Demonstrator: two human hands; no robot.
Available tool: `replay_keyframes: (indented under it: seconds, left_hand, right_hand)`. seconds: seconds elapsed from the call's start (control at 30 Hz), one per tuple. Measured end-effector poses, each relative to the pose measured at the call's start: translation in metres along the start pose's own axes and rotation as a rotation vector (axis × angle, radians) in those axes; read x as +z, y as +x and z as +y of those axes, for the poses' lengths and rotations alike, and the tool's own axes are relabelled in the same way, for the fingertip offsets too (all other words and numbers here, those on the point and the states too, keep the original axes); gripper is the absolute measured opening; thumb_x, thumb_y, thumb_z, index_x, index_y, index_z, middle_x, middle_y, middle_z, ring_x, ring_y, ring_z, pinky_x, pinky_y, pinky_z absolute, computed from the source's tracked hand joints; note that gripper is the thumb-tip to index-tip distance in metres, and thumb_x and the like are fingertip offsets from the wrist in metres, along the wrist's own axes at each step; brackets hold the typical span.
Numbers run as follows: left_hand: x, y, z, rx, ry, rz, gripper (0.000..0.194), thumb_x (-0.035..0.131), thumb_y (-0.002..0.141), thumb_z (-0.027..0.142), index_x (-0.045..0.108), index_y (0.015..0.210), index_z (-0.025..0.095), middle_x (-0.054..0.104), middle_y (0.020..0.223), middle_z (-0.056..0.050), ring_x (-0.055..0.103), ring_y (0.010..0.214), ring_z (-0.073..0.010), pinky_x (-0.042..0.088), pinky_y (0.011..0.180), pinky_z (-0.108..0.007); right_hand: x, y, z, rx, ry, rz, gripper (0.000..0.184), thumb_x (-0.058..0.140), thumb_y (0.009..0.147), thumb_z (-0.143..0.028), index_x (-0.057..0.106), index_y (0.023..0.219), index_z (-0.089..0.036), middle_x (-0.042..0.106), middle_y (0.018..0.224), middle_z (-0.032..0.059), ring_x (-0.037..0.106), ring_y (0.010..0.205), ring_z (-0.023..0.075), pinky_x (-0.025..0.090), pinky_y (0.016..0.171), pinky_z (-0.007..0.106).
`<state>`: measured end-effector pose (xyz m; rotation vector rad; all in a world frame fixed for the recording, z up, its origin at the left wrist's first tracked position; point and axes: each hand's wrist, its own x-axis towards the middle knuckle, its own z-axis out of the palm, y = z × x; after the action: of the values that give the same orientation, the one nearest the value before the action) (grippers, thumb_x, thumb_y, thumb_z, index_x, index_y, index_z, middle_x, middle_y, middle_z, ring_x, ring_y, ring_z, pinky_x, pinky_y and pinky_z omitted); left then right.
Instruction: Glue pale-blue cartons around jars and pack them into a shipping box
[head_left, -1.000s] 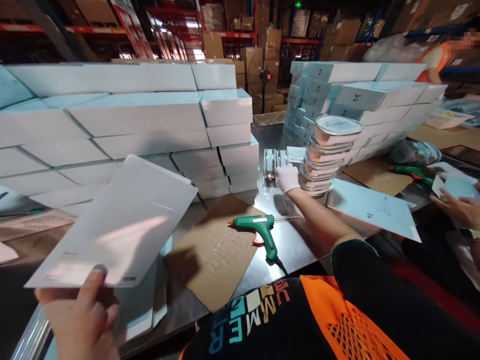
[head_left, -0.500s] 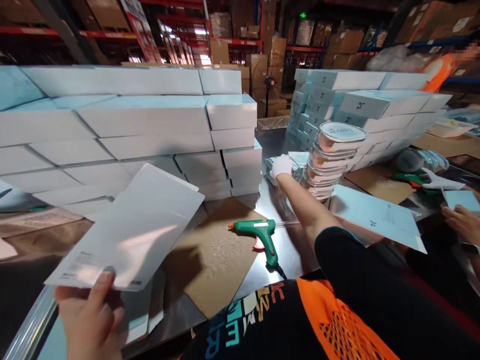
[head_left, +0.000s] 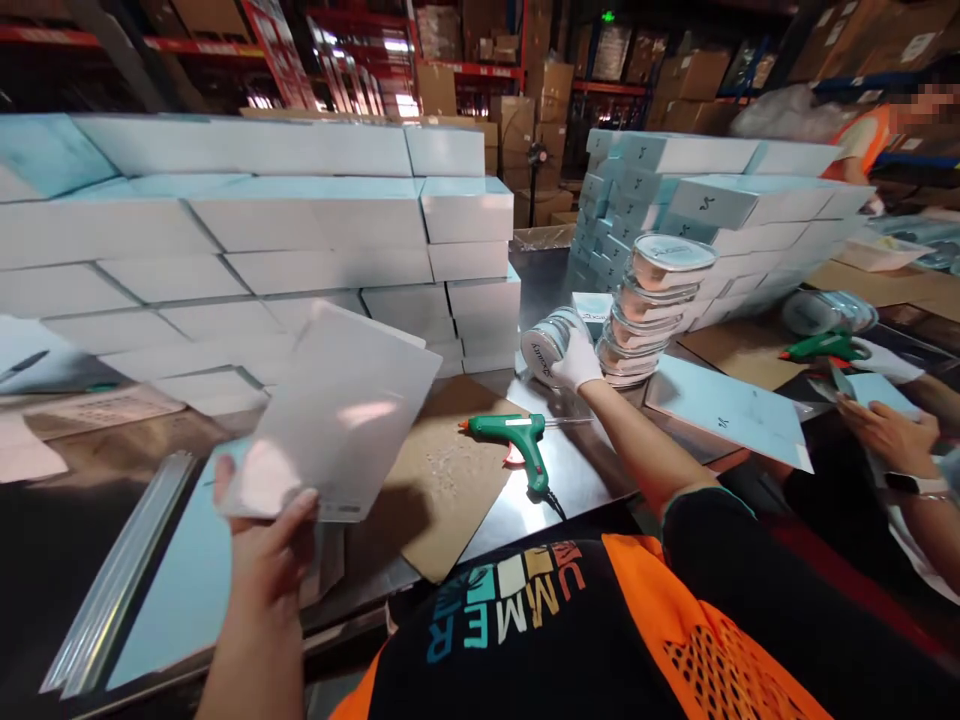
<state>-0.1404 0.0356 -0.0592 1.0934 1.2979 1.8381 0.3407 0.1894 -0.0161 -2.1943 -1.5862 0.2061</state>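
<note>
My left hand (head_left: 266, 545) pinches the near corner of a flat white card sheet (head_left: 345, 410), holding it tilted above the table. In a white glove, my right hand (head_left: 576, 360) reaches far forward and grips a round tin (head_left: 547, 342), lifted on its side beside a leaning stack of similar round tins (head_left: 652, 305). A green glue gun (head_left: 517, 440) lies on the metal table between my two arms, its nozzle over a brown cardboard sheet (head_left: 442, 480).
Walls of pale blue boxes (head_left: 300, 220) stand at the left, and more blue boxes (head_left: 720, 200) are stacked at the back right. A flat blue sheet (head_left: 731, 410) lies right of the tins. Another person's hands (head_left: 877, 425) work at the right near a second glue gun (head_left: 817, 347).
My right hand has closed on a round tin and lifted it off the table, tipping it. My left hand brought the white sheet rightward and nearer the middle.
</note>
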Motion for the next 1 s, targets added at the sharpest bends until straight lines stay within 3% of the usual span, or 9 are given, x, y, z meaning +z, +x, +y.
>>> replay_keyframes:
  seconds: [0.07, 0.17, 0.27, 0.4, 0.53, 0.63, 0.77, 0.87, 1.0]
  left_hand:
    - [0.009, -0.009, -0.005, -0.052, -0.072, -0.014, 0.107, 0.109, 0.045, 0.048, 0.059, 0.140, 0.042, 0.070, 0.138, 0.003, 0.065, 0.114, -0.0214, 0.058, 0.096, -0.033]
    - [0.017, -0.022, -0.012, -0.047, -0.063, -0.044, 0.110, 0.109, 0.047, 0.051, 0.055, 0.141, 0.034, 0.067, 0.136, -0.003, 0.066, 0.113, -0.0218, 0.059, 0.097, -0.033]
    - [0.022, -0.032, -0.018, 0.002, 0.053, -0.082, 0.117, 0.108, 0.048, 0.056, 0.051, 0.147, 0.031, 0.063, 0.141, -0.008, 0.067, 0.118, -0.0249, 0.059, 0.102, -0.036]
    - [0.026, -0.044, -0.023, 0.076, 0.165, -0.074, 0.119, 0.106, 0.051, 0.062, 0.051, 0.149, 0.026, 0.056, 0.150, -0.013, 0.062, 0.134, -0.0329, 0.055, 0.115, -0.045]
    - [0.025, -0.054, -0.031, 0.202, 0.300, -0.067, 0.114, 0.107, 0.049, 0.059, 0.055, 0.144, 0.023, 0.057, 0.147, -0.014, 0.059, 0.139, -0.0369, 0.049, 0.124, -0.053]
    - [0.028, -0.064, -0.041, 0.216, 0.354, -0.115, 0.111, 0.106, 0.052, 0.057, 0.054, 0.144, 0.024, 0.059, 0.144, -0.013, 0.063, 0.135, -0.0370, 0.050, 0.123, -0.056]
    - [0.041, -0.080, -0.052, 0.212, 0.340, -0.089, 0.104, 0.102, 0.062, 0.059, 0.052, 0.146, 0.024, 0.060, 0.144, -0.013, 0.063, 0.136, -0.0369, 0.050, 0.123, -0.054]
    - [0.046, -0.086, -0.056, 0.205, 0.293, -0.032, 0.104, 0.101, 0.065, 0.061, 0.049, 0.147, 0.024, 0.059, 0.144, -0.014, 0.063, 0.137, -0.0357, 0.050, 0.120, -0.050]
    - [0.049, -0.092, -0.062, 0.074, 0.252, -0.136, 0.109, 0.106, 0.054, 0.058, 0.053, 0.143, 0.024, 0.065, 0.138, -0.014, 0.067, 0.128, -0.0348, 0.054, 0.114, -0.051]
  right_hand:
    - [-0.002, -0.014, 0.001, -0.041, 0.051, -0.036, 0.108, 0.081, 0.081, -0.023, 0.027, 0.174, -0.008, 0.062, 0.156, 0.0238, 0.066, 0.139, 0.0324, 0.055, 0.116, 0.036]
    - [-0.015, -0.040, -0.002, -0.038, 0.040, -0.055, 0.097, 0.077, 0.085, -0.028, 0.037, 0.172, -0.010, 0.066, 0.148, 0.0223, 0.069, 0.132, 0.0348, 0.056, 0.112, 0.038]
    - [-0.045, -0.071, -0.010, -0.057, -0.066, 0.129, 0.088, 0.074, 0.089, -0.036, 0.047, 0.168, -0.011, 0.069, 0.137, 0.0239, 0.068, 0.126, 0.0411, 0.055, 0.108, 0.046]
    - [-0.106, -0.114, -0.034, -0.466, -0.226, 0.324, 0.082, 0.071, 0.088, -0.033, 0.053, 0.166, -0.018, 0.073, 0.131, 0.0190, 0.061, 0.126, 0.0437, 0.047, 0.113, 0.058]
    - [-0.161, -0.141, -0.066, -0.952, -0.404, 0.092, 0.071, 0.072, 0.086, -0.026, 0.066, 0.157, -0.027, 0.073, 0.122, 0.0138, 0.064, 0.111, 0.0360, 0.051, 0.103, 0.055]
    - [-0.187, -0.148, -0.083, -1.142, -0.524, -0.063, 0.058, 0.076, 0.087, -0.026, 0.074, 0.145, -0.030, 0.071, 0.111, 0.0124, 0.066, 0.103, 0.0330, 0.055, 0.090, 0.048]
    - [-0.201, -0.154, -0.086, -1.181, -0.474, -0.053, 0.031, 0.082, 0.090, -0.034, 0.081, 0.121, -0.030, 0.070, 0.103, 0.0100, 0.068, 0.104, 0.0307, 0.057, 0.091, 0.049]
    - [-0.200, -0.155, -0.082, -1.119, -0.166, 0.004, 0.024, 0.077, 0.100, -0.050, 0.081, 0.106, -0.028, 0.071, 0.098, 0.0081, 0.070, 0.105, 0.0279, 0.059, 0.098, 0.051]
    - [-0.182, -0.157, -0.109, -1.204, 0.014, -0.216, 0.016, 0.086, 0.090, -0.040, 0.080, 0.089, -0.025, 0.072, 0.090, 0.0049, 0.071, 0.097, 0.0259, 0.061, 0.099, 0.052]
